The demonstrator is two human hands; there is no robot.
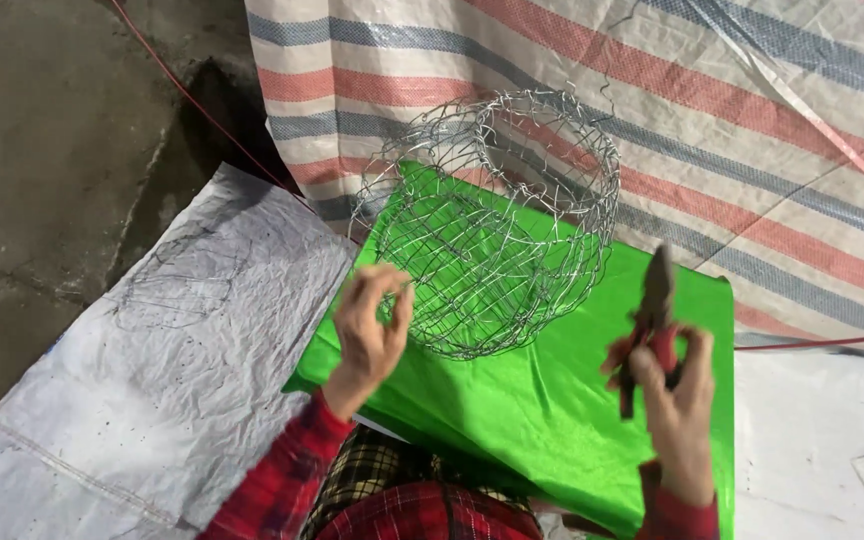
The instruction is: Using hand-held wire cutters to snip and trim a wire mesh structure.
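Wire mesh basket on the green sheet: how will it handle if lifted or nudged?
The wire mesh basket is open thin-wire netting, so probably light and springy, deforming under a squeeze. Its rounded form, lying sideways on the green sheet, may roll. Stray wire ends could snag the left hand gripping its edge.

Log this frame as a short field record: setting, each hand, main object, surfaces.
setting: ground-level work spot seen from above, sheets spread over a concrete floor
left hand: fingers pinch the near rim of the wire mesh basket
right hand: grips red-handled pliers, nose pointing up, clear of the mesh
main object: rounded basket of silver wire mesh, tipped on its side
under it: bright green sheet
around: white woven sack at left, striped tarp behind
clothing: red plaid sleeves
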